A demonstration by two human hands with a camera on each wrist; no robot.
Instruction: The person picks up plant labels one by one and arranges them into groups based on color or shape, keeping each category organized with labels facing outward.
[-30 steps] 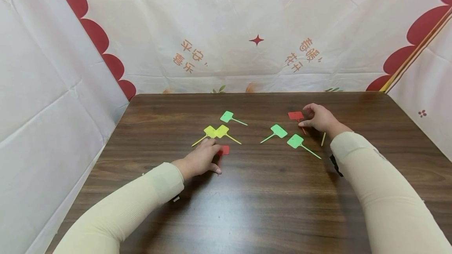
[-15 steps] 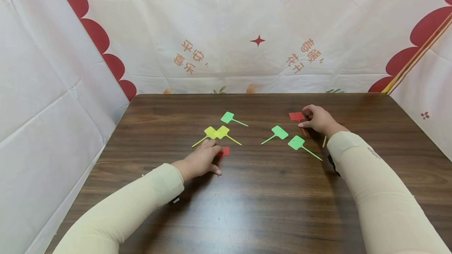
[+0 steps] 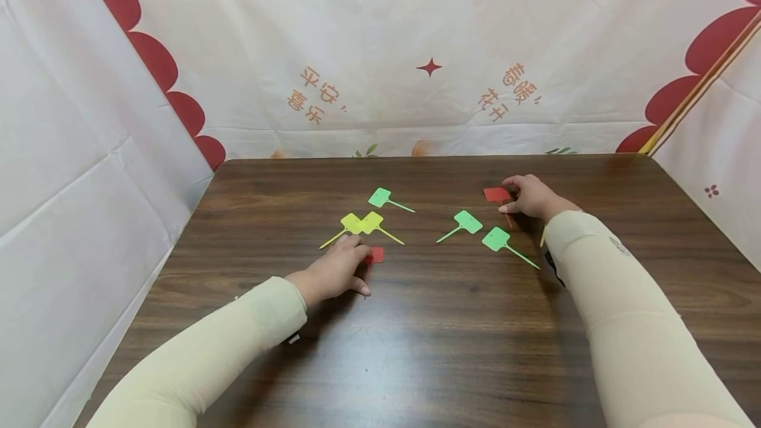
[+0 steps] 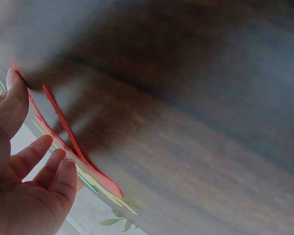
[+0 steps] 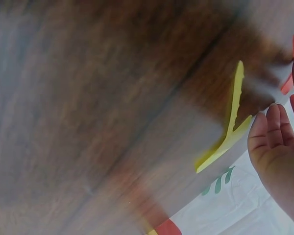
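My left hand (image 3: 337, 268) is low over the table, above a red plant label (image 3: 376, 255) that it partly covers. In the left wrist view the thumb touches the tip of a red stem, and the loosely bent fingers are near its plate. A second red label (image 4: 103, 181) lies beside it there. My right hand (image 3: 533, 199) is at another red plant label (image 3: 495, 195), thumb by the stem and a fingertip by the plate's corner; whether it touches is unclear. A yellow label (image 5: 230, 132) lies beside that hand, mostly hidden under the wrist in the head view.
Two overlapping yellow labels (image 3: 371, 222) lie beyond my left hand, with a green label (image 3: 380, 197) behind them. Two more green labels, one left (image 3: 468, 222) and one right (image 3: 496, 239), lie left of my right forearm. A printed cloth (image 3: 380, 84) hangs behind the wooden table (image 3: 416, 349).
My right hand has shifted slightly left, closer to the red label's plate, and its forearm has moved left too. The left hand and the labels stay where they were.
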